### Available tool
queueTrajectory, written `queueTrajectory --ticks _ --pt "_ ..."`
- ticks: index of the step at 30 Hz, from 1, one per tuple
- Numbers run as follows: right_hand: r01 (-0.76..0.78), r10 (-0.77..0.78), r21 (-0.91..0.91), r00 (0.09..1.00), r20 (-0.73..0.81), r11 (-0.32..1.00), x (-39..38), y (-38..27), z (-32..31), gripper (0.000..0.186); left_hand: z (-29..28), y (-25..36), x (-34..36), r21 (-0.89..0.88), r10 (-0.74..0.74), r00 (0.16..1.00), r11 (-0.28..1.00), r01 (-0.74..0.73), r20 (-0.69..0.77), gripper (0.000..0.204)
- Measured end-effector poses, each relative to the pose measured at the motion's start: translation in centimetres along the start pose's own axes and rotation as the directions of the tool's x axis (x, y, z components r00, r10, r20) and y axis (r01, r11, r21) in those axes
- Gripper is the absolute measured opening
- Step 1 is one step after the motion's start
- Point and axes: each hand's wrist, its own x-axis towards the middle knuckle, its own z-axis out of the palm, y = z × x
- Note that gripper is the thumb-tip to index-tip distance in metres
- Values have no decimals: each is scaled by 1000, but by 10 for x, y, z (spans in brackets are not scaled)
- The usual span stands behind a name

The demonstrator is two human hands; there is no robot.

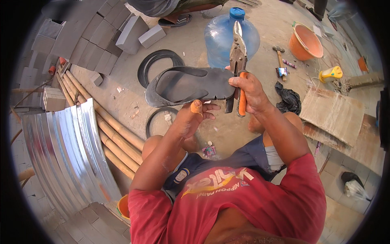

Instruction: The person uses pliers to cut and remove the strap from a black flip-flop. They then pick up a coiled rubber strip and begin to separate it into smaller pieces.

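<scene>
A dark rubber flip-flop (187,84) lies level before me, strap end to the left, its right end notched. My right hand (248,91) is closed on metal snips (237,53) with one orange-gripped handle showing; their jaws point away from me, and the thumb is against the flip-flop's right end. My left hand (199,112) is at the flip-flop's lower edge, orange wrapping on one digit and fingers apart; whether it touches the sole is unclear. Behind stands a blue water jug (217,38).
Bamboo poles (118,142), corrugated metal (65,150) and grey blocks (93,32) lie left. Black coils (144,71) lie ahead. An orange bucket (304,42), hammer (280,63), black plastic (288,97) and boards (333,114) are right. Another person's foot (170,22) shows at the top.
</scene>
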Motion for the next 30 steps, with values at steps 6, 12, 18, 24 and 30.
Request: queueTrajectory --ticks 6,12,18,24,30 --pt "-32 39 -64 993 110 997 1 -6 8 53 1 10 26 -80 138 971 985 -156 -195 39" --pt "91 -8 -321 968 249 943 -5 -4 -7 66 -8 68 23 -28 289 882 946 -322 -373 33" --pt "-21 260 -619 918 299 785 -18 9 -9 58 -23 98 20 51 390 791 908 -417 -471 36" --pt "-242 498 -689 845 197 683 -19 21 0 56 -34 84 23 99 353 752 927 -362 -556 41" --pt "-223 511 -683 822 252 695 -15 30 -1 56 -34 81 21 175 364 758 930 -322 -542 41"
